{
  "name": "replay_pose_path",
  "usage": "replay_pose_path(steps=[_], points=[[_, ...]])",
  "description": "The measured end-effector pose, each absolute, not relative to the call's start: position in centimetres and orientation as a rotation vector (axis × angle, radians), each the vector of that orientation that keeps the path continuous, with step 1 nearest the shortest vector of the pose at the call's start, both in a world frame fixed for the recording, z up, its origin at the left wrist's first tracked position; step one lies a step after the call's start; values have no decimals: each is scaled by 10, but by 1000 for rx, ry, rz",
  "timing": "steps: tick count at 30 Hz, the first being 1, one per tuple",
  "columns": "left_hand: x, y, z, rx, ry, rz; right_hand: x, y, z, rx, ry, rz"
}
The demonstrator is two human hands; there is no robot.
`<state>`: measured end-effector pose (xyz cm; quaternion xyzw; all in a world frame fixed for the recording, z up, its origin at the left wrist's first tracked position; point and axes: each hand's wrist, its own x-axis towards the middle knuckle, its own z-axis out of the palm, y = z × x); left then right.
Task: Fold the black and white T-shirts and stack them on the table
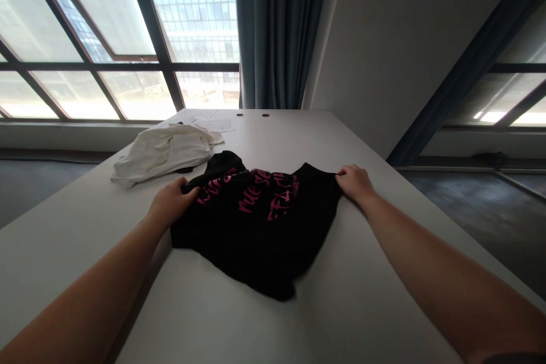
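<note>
A black T-shirt (256, 244) with pink lettering is stretched between my two hands above the white table. My left hand (170, 205) pinches its left edge, where the cloth is bunched and folded over. At the far right corner of the cloth, my right hand (355, 183) grips the fabric with closed fingers. The lower edge hangs loose toward me and looks slightly blurred. Parts of the printed words are hidden in the folds.
A crumpled white garment (166, 151) lies on the white table (298, 133) at the far left. Behind it are sheets of paper (217, 124) and two round holes near the table's far edge. Windows and a blue curtain (277, 34) stand beyond.
</note>
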<state>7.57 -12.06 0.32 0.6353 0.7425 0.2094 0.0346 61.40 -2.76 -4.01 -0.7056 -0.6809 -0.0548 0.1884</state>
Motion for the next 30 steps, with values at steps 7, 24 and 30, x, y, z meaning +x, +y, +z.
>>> replay_pose_path(steps=[7, 24, 30], points=[[70, -111, -17, 2091, 2242, 782, 655, -23, -38, -2021, -1546, -219], [110, -126, -17, 2435, 1655, 660, 561, -40, -37, -1625, -2393, -43], [107, -123, -22, 2323, 1870, 676, 560, -43, -19, -1656, -2429, -74]])
